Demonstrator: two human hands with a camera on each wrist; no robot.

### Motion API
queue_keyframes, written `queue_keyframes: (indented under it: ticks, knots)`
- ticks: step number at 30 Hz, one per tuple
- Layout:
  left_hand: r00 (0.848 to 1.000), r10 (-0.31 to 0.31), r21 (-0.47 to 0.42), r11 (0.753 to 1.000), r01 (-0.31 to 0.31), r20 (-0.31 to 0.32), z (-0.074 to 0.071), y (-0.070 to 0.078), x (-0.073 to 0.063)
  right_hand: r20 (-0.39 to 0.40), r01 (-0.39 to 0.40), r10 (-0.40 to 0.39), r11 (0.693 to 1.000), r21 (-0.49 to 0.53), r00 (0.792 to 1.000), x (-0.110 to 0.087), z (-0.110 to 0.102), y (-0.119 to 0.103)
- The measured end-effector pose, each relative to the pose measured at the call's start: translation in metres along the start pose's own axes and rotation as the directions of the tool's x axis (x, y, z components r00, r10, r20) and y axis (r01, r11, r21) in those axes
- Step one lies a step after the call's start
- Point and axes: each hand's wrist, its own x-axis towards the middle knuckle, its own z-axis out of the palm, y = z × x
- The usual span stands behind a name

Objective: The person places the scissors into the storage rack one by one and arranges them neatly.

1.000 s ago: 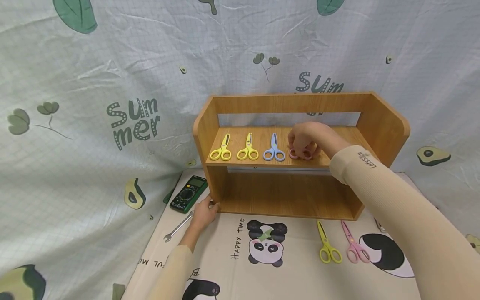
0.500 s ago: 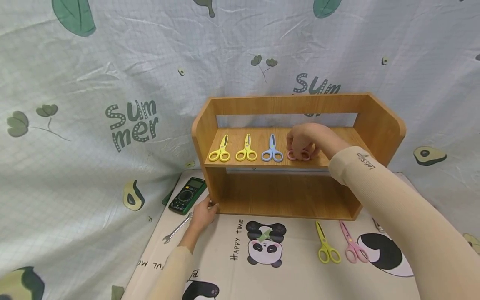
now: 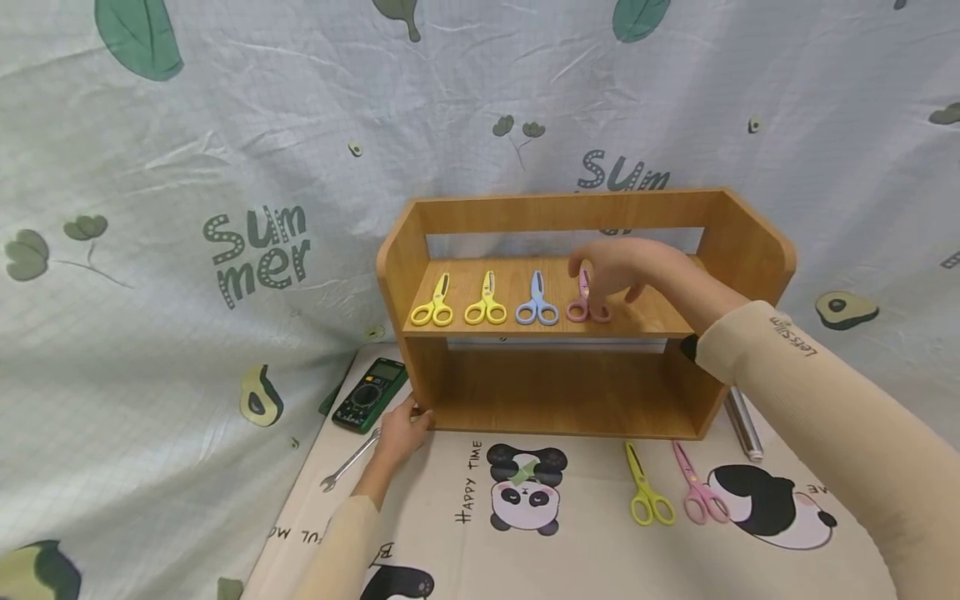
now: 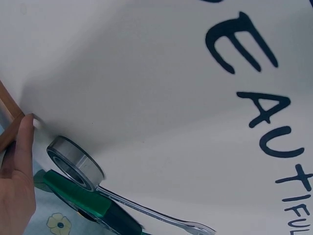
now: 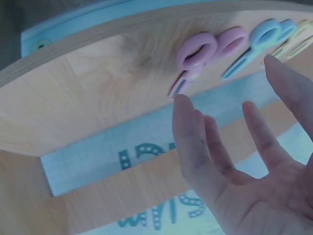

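On the upper board of the wooden shelf (image 3: 555, 198), a row of scissors lies with blades toward the back: two yellow pairs (image 3: 432, 311), a blue pair (image 3: 537, 310) and pink scissors (image 3: 577, 311). My right hand (image 3: 626, 265) hovers over the pink scissors and partly covers them in the head view. Spread fingers with nothing between them show in the right wrist view, one fingertip close by the pink blade tip. Down at the shelf's lower left corner, my left hand (image 3: 401, 432) touches the wood; one straight finger (image 4: 24, 142) lies along it in the left wrist view.
Yellow scissors (image 3: 645, 492) and pink scissors (image 3: 699, 492) lie on the table in front of the shelf's right end. A silver cylinder (image 3: 742, 425) is at the right. Left of the shelf are a green multimeter (image 3: 369, 394), a wrench (image 3: 348, 461) and a metal ring (image 4: 83, 164).
My right hand has let go of the pink scissors and lifted slightly, its fingers spread; more of the scissors shows. My left hand stays at the shelf corner. The head view has shifted slightly.
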Motion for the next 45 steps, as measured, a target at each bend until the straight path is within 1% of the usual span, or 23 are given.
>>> queue_keyframes:
  ticks: [2,3,6,7,9,12,15,18,20,23,27,30,32,35,37,40,45]
  knots:
    - [1.000,-0.007,0.000,1.000,0.007,0.002,0.000,-0.002,-0.001,-0.043,0.074,-0.076,0.996,-0.040,0.996,-0.007,0.006,-0.003]
    - [1.000,-0.008,-0.001,1.000,0.008,0.005,0.000,-0.003,-0.001,-0.065,0.121,-0.125,0.990,-0.068,0.990,-0.012,0.010,-0.004]
    - [1.000,-0.018,-0.006,1.000,0.018,0.016,0.001,-0.004,-0.001,-0.119,0.241,-0.259,0.959,-0.146,0.959,-0.027,0.027,-0.005]
    - [1.000,-0.015,-0.006,1.000,0.015,0.018,0.001,-0.005,-0.001,-0.128,0.263,-0.285,0.951,-0.165,0.950,-0.033,0.034,-0.006]
    - [1.000,-0.009,-0.002,1.000,0.009,0.015,0.001,-0.005,-0.001,-0.129,0.291,-0.313,0.942,-0.168,0.941,-0.044,0.047,-0.005]
    - [1.000,-0.002,0.004,1.000,0.002,0.005,0.001,-0.005,0.000,-0.113,0.304,-0.322,0.941,-0.150,0.940,-0.057,0.064,-0.002]
    - [1.000,-0.007,0.005,1.000,0.007,-0.001,0.000,-0.006,0.000,-0.089,0.321,-0.332,0.940,-0.120,0.939,-0.066,0.081,0.006]
    - [1.000,-0.017,0.004,1.000,0.017,0.006,0.000,-0.006,-0.001,-0.067,0.326,-0.330,0.943,-0.061,0.942,-0.071,0.099,0.021]
    - [1.000,-0.010,0.013,1.000,0.010,0.003,0.000,-0.005,0.000,-0.046,0.315,-0.315,0.949,0.006,0.948,-0.072,0.114,0.034]
    - [1.000,0.005,0.018,1.000,-0.005,0.002,0.000,-0.005,0.000,-0.021,0.275,-0.274,0.959,0.066,0.962,-0.070,0.137,0.053]
    - [1.000,0.010,0.028,1.000,-0.010,0.000,-0.001,-0.004,0.002,0.017,0.213,-0.216,0.970,0.114,0.976,-0.064,0.168,0.076]
    - [1.000,0.010,0.037,0.999,-0.009,-0.003,-0.001,-0.003,0.003,0.037,0.192,-0.200,0.969,0.153,0.979,-0.060,0.189,0.090]
    - [1.000,0.011,0.033,0.999,-0.011,-0.003,-0.001,-0.002,0.003,0.047,0.165,-0.175,0.971,0.176,0.983,-0.058,0.201,0.097]
    - [1.000,0.017,0.037,0.999,-0.017,0.000,0.000,-0.001,0.003,0.050,0.111,-0.122,0.978,0.175,0.991,-0.055,0.219,0.107]
    - [1.000,0.021,0.037,0.999,-0.021,-0.001,0.001,-0.001,0.003,0.047,0.063,-0.072,0.984,0.166,0.996,-0.052,0.230,0.112]
    - [1.000,0.012,0.031,0.999,-0.012,0.004,0.001,-0.002,0.004,0.026,0.026,-0.030,0.989,0.143,0.999,-0.046,0.246,0.120]
    - [1.000,-0.001,0.015,1.000,0.001,0.007,0.002,-0.004,0.005,-0.001,0.034,-0.034,0.993,0.117,0.999,-0.038,0.263,0.132]
